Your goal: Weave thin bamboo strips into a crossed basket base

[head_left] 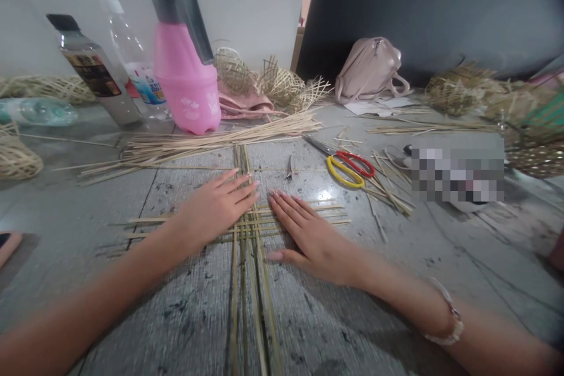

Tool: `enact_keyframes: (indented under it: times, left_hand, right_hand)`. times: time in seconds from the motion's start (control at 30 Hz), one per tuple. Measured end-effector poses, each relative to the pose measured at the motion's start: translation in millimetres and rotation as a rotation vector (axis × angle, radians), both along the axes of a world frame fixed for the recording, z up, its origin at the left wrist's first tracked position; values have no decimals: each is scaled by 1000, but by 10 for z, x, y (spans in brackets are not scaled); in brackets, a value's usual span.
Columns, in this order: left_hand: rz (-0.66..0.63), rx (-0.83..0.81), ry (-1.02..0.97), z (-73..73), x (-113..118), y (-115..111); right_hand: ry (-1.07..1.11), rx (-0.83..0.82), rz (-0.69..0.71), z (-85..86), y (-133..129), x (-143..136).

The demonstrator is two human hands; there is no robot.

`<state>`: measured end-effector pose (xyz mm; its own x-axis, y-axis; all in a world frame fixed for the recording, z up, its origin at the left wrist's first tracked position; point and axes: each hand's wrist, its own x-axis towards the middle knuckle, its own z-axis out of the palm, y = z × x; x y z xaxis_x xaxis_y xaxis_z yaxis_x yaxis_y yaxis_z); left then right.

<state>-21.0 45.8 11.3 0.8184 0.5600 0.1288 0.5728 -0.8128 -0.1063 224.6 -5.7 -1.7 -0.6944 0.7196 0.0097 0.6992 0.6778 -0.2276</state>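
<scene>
Thin bamboo strips (pixel 252 282) cross on the grey table, several running lengthwise and several sideways, woven over and under at the middle. My left hand (pixel 214 207) lies flat over the left and upper part of the crossing, fingers stretched out and resting on the strips. To the right, my right hand (pixel 304 232) lies palm down on the sideways strips, with its fingers straight and its thumb apart. Both hands cover parts of the weave. Just beyond my right fingertips is a small dark curved piece (pixel 289 168), too small to name.
Scissors (pixel 350 169) with red and yellow handles lie at right. Behind the weave is a pile of loose strips (pixel 211 142). A pink spray bottle (pixel 187 82), a dark-capped bottle (pixel 99 76), a bag (pixel 370 70) and woven pieces (pixel 286 85) stand farther back. A phone (pixel 9 247) lies at left.
</scene>
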Motion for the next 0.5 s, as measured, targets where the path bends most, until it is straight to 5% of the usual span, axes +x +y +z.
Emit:
enact_keyframes:
  times: [0.23,0.5]
  left_hand:
    - [-104,-148,50,156,125,230]
    - [-200,-101,89,210,119,220]
  right_hand:
    - [29,11,13,-9,2,13]
    - [-1,-12,1,7,0,-2]
